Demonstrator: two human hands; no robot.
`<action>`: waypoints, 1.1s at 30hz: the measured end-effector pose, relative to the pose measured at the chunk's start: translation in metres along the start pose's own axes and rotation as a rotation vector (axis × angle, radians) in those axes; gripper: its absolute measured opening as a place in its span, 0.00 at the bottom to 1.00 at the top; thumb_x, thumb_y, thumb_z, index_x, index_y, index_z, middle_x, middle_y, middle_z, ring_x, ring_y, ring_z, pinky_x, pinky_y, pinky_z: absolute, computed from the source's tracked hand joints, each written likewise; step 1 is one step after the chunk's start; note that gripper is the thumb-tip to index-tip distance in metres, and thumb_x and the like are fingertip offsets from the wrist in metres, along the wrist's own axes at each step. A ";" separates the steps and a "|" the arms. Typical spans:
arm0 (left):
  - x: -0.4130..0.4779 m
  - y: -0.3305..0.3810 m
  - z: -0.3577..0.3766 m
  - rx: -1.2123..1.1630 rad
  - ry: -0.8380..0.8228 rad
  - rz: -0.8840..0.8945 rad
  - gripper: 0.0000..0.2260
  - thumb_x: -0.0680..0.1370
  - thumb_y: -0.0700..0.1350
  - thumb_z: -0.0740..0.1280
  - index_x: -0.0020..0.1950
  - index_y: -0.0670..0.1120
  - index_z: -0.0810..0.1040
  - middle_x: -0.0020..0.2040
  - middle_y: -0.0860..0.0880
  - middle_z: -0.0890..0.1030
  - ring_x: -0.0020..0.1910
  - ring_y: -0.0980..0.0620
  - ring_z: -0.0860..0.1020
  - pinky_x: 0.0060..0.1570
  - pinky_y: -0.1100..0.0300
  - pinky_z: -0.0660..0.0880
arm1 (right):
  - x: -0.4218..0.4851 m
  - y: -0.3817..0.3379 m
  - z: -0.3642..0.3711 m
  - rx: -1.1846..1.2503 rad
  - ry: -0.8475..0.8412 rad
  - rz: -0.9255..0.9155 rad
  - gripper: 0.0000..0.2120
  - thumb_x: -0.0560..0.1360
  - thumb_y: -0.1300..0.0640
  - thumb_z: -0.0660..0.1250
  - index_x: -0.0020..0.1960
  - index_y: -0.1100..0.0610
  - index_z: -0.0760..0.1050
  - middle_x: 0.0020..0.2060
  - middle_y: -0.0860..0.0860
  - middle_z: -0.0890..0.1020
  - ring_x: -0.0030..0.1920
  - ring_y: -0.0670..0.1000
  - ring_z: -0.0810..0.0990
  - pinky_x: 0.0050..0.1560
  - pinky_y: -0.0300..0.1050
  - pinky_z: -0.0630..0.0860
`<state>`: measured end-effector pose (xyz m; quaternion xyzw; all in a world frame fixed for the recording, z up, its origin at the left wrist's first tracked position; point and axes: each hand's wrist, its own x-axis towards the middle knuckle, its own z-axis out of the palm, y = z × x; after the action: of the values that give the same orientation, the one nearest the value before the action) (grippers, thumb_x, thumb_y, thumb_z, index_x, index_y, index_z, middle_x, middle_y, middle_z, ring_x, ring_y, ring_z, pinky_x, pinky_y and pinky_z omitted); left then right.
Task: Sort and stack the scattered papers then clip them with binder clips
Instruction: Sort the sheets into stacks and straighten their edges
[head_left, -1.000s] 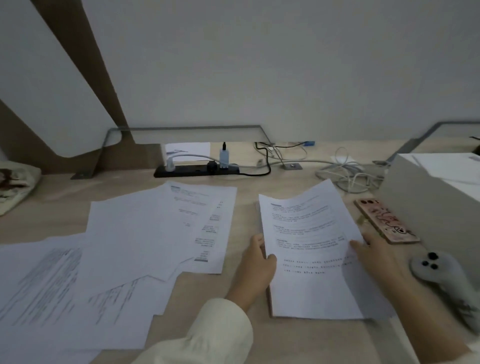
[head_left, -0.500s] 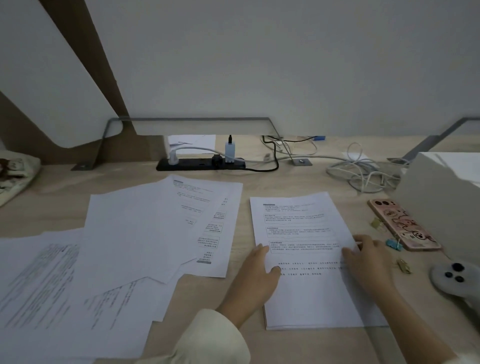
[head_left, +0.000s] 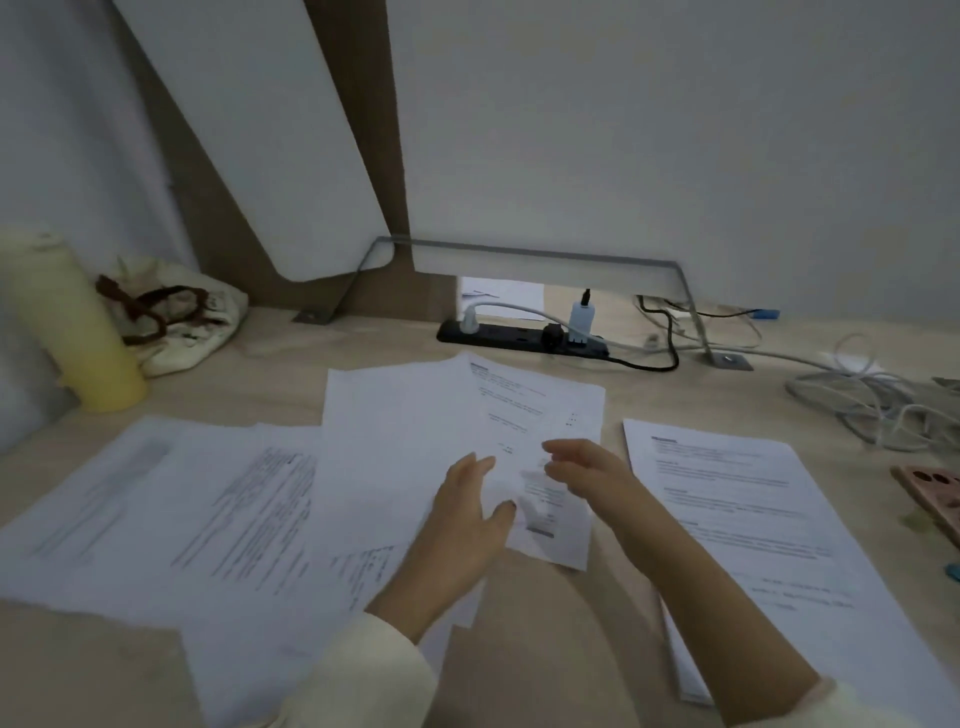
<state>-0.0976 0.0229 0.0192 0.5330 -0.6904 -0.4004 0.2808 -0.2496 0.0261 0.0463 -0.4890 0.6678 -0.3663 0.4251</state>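
A neat stack of printed papers (head_left: 769, 525) lies at the right on the wooden desk (head_left: 587, 639), with no hand on it. Scattered sheets (head_left: 208, 519) overlap across the left and middle. On top of them lies a printed sheet (head_left: 535, 410), angled. My left hand (head_left: 467, 514) lies with straight fingers on that sheet's lower part. My right hand (head_left: 582, 467) hovers just to its right over the same sheet, fingers loosely bent, holding nothing. A small blue binder clip (head_left: 953, 570) shows at the far right edge.
A black power strip (head_left: 519, 335) with plugs sits at the back, tangled cables (head_left: 878, 405) to the right. A yellow bottle (head_left: 67, 332) and cloth pouch (head_left: 176, 312) stand at the left. A pink phone case (head_left: 932, 493) lies at the right edge.
Both hands left the right-hand stack and moved left to the angled printed sheet in the middle. The view swung left, so the bottle and pouch now show.
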 end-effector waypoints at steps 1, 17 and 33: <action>-0.001 -0.013 -0.015 0.048 0.042 -0.014 0.23 0.79 0.47 0.58 0.74 0.51 0.56 0.77 0.53 0.52 0.76 0.53 0.53 0.74 0.54 0.54 | 0.005 -0.003 0.011 0.023 -0.034 0.023 0.18 0.76 0.59 0.63 0.66 0.54 0.71 0.61 0.51 0.73 0.58 0.49 0.71 0.56 0.42 0.65; -0.018 -0.122 -0.072 0.673 0.138 -0.091 0.55 0.51 0.70 0.15 0.75 0.51 0.38 0.74 0.48 0.32 0.69 0.55 0.30 0.69 0.56 0.31 | 0.070 -0.015 0.071 -0.048 0.090 0.309 0.05 0.72 0.62 0.67 0.38 0.62 0.77 0.35 0.58 0.76 0.37 0.56 0.74 0.39 0.44 0.71; -0.020 -0.124 -0.072 0.656 0.120 -0.045 0.50 0.57 0.74 0.24 0.75 0.52 0.39 0.71 0.56 0.31 0.69 0.61 0.31 0.69 0.58 0.28 | 0.081 -0.012 0.074 -0.153 0.178 0.370 0.15 0.69 0.55 0.70 0.48 0.64 0.72 0.50 0.61 0.72 0.52 0.60 0.74 0.52 0.51 0.71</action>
<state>0.0303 0.0103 -0.0484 0.6329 -0.7528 -0.1309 0.1253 -0.1900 -0.0610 0.0127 -0.3546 0.8069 -0.2722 0.3862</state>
